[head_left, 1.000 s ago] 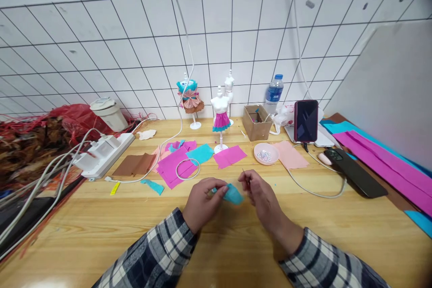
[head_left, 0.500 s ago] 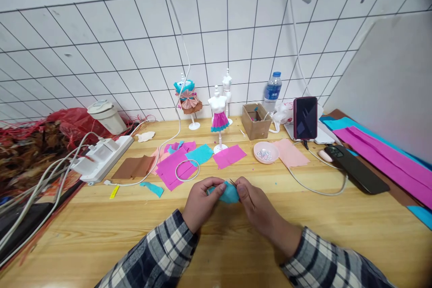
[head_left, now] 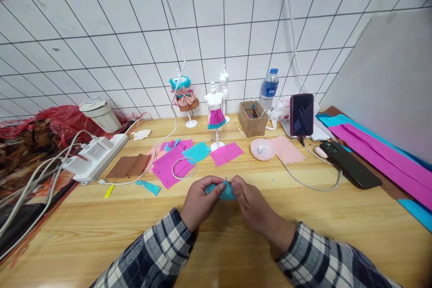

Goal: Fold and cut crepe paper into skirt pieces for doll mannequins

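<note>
Blue fabric (head_left: 227, 192) hangs between my two hands above the wooden table, near the middle of the view. My left hand (head_left: 201, 199) pinches its left side between thumb and fingers. At its right edge, the closed fingers of my right hand (head_left: 249, 199) hold a small, thin pointed thing that looks like a needle or a tool tip; most of it is hidden. Beyond my hands stands a small white mannequin (head_left: 213, 99) in a magenta skirt with blue trim. A white hoop (head_left: 184, 177) lies partly on magenta fabric (head_left: 168, 172) to the left.
Behind are a dressed mannequin (head_left: 185, 94), a cardboard box (head_left: 253, 125) and a bottle (head_left: 270, 87). A pink dish (head_left: 263, 155), an upright phone (head_left: 301, 116) and a dark phone (head_left: 354, 168) stand or lie right. A power strip (head_left: 97, 162) and cables (head_left: 135, 183) are left.
My right hand has moved slightly left, closer to my left hand, and less of the blue fabric shows between them. The whole view has shifted a little.
</note>
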Motion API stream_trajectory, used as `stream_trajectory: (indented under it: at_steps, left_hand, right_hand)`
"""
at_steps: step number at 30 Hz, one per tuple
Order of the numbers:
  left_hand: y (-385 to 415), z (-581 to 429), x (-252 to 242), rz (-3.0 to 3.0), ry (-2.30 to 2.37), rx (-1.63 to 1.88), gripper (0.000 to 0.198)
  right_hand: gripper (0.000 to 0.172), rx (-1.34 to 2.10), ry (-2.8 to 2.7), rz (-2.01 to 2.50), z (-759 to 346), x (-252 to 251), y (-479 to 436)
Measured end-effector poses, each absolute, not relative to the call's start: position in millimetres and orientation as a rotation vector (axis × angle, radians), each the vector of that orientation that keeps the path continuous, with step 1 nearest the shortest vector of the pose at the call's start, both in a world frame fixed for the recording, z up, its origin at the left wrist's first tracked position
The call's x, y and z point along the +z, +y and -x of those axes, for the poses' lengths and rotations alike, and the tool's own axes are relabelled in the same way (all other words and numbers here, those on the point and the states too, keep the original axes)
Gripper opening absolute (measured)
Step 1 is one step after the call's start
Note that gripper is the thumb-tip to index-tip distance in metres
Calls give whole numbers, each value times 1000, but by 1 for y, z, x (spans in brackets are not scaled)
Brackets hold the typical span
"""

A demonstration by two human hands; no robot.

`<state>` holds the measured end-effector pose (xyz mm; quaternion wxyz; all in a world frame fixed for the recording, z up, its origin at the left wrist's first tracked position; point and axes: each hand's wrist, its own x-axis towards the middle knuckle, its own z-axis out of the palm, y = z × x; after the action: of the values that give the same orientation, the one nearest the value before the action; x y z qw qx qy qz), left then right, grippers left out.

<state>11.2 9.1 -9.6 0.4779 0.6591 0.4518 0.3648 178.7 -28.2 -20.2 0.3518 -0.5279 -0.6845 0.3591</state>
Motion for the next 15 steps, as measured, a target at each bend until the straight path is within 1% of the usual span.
stream_trajectory:
  at_steps: [15]
  left_hand:
    - [8,-13,-7,-1584,1149,895,20]
  right_hand:
    - [35,902,-1800,1405,-179,-19,-28]
